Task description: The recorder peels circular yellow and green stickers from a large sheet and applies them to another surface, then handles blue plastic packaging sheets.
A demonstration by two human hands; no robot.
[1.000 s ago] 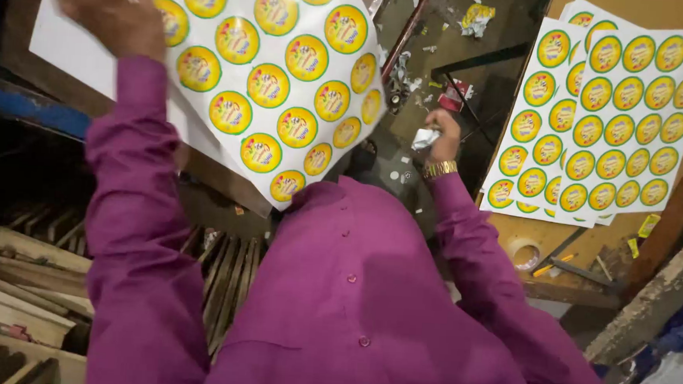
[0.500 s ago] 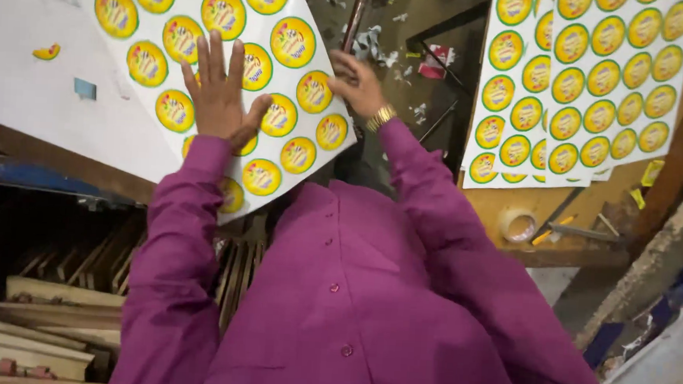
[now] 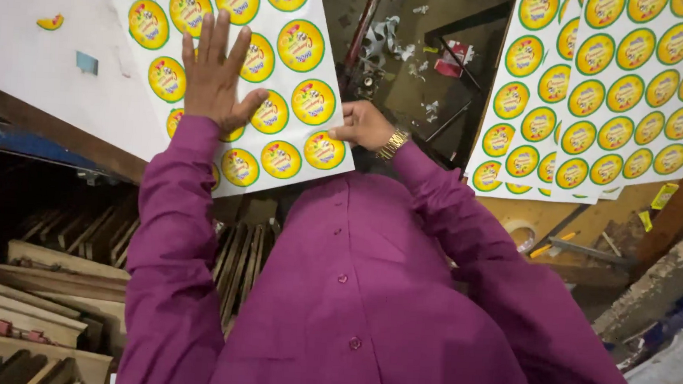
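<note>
White label sheet [image 3: 302,50] under flat open left hand [image 3: 215,72], right hand [image 3: 363,124] pinching its edge.

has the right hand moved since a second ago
Yes. The right hand has come away from the stack of label sheets on the right, over to the edge of the sheet under the left hand.

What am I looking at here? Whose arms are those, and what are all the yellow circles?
The camera sits on a person's head and looks down, so you see their own purple shirt and two arms. The left hand lies flat, fingers spread, on a white sheet of round yellow stickers. The right hand, wearing a gold watch, pinches that sheet's edge. More sticker sheets lie stacked to the right. Between them are paper scraps, and wooden slats sit lower left.
</note>
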